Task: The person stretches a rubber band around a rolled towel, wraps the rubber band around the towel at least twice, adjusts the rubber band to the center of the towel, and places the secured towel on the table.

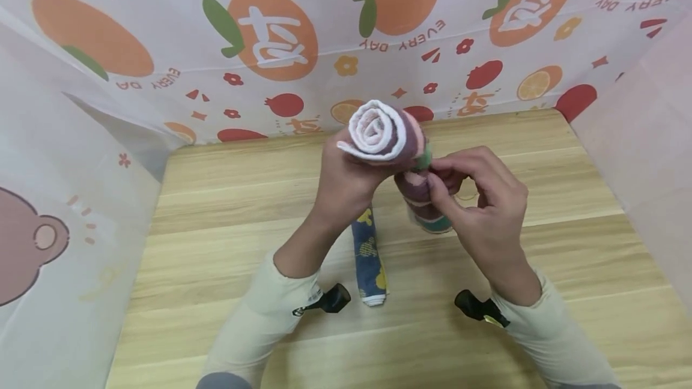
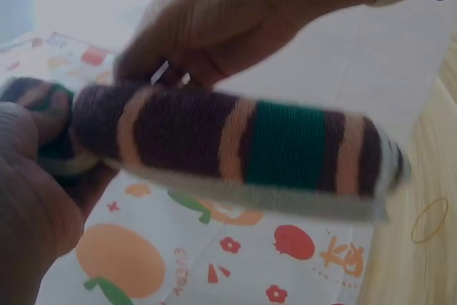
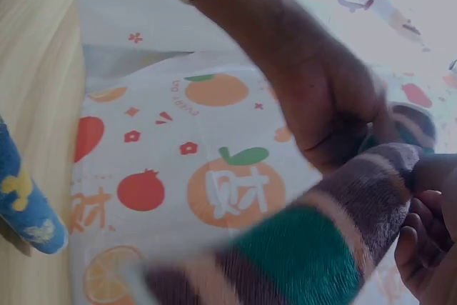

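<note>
A rolled towel (image 1: 413, 137) with dark purple, peach and green stripes is held up over the table, its spiral white end facing the head camera. The left hand (image 1: 348, 182) grips the roll near its upper end. At the roll's middle, the right hand (image 1: 489, 215) pinches with thumb and fingertips, where the towel looks drawn in. I cannot tell whether a band lies under those fingertips. In the left wrist view the lower half of the towel (image 2: 200, 137) sticks out past the hands. The right wrist view shows the same striped half (image 3: 300, 248), slightly blurred.
A blue rolled towel (image 1: 370, 257) with yellow patterns lies on the wooden table (image 1: 216, 245), below the hands. A thin tan loop (image 2: 414, 231) like a rubber band lies on the tabletop. Fruit-printed sheeting (image 1: 324, 95) stands along the back and both sides.
</note>
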A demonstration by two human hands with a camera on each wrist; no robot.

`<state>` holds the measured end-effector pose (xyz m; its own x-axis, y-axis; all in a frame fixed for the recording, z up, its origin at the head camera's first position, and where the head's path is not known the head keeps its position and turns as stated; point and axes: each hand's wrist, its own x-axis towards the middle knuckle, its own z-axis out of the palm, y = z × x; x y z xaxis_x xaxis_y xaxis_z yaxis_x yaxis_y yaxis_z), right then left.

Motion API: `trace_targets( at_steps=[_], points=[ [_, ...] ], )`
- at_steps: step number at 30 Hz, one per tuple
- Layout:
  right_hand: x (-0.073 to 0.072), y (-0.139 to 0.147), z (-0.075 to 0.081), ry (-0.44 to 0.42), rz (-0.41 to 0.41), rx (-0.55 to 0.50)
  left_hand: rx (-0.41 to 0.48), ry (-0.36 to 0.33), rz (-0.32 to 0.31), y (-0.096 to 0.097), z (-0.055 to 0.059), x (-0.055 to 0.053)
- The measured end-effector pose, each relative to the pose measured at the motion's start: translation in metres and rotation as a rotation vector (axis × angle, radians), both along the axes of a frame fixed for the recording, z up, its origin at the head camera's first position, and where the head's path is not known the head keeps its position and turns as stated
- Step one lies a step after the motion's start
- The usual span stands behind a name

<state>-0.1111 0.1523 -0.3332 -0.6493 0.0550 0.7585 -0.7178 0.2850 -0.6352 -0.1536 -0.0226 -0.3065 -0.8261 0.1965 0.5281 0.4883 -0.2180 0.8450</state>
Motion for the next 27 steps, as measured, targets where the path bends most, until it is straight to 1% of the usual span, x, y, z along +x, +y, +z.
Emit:
trace_targets(
  at_steps=[3,5,7,10,12,16,20,23,27],
  points=[
    [0.002,0.000,0.003,0.027,-0.016,0.059,0.096,0.020,-0.182,-0.003,-0.003,-0.004],
    [0.003,-0.002,0.004,0.066,-0.038,0.084,0.141,0.034,-0.274,-0.003,-0.005,-0.006],
    [0.004,-0.004,0.004,0.117,-0.060,0.095,0.167,0.042,-0.321,-0.003,-0.006,-0.007],
    [0.005,-0.005,0.004,0.175,-0.081,0.096,0.195,0.038,-0.351,-0.002,-0.006,-0.007],
    [0.006,-0.005,0.005,0.184,-0.072,0.093,0.207,0.031,-0.361,0.000,-0.006,-0.007],
    [0.010,-0.002,0.011,0.142,-0.021,0.099,0.223,0.013,-0.375,0.001,-0.006,-0.006],
    [0.013,0.000,0.015,0.093,0.009,0.146,0.220,-0.005,-0.358,0.002,-0.005,-0.005],
    [0.014,0.001,0.017,0.071,0.012,0.200,0.207,-0.039,-0.302,0.003,-0.005,-0.001],
    [0.013,0.001,0.018,0.021,-0.022,0.247,0.169,-0.096,-0.189,0.007,-0.004,0.006]
  ],
)
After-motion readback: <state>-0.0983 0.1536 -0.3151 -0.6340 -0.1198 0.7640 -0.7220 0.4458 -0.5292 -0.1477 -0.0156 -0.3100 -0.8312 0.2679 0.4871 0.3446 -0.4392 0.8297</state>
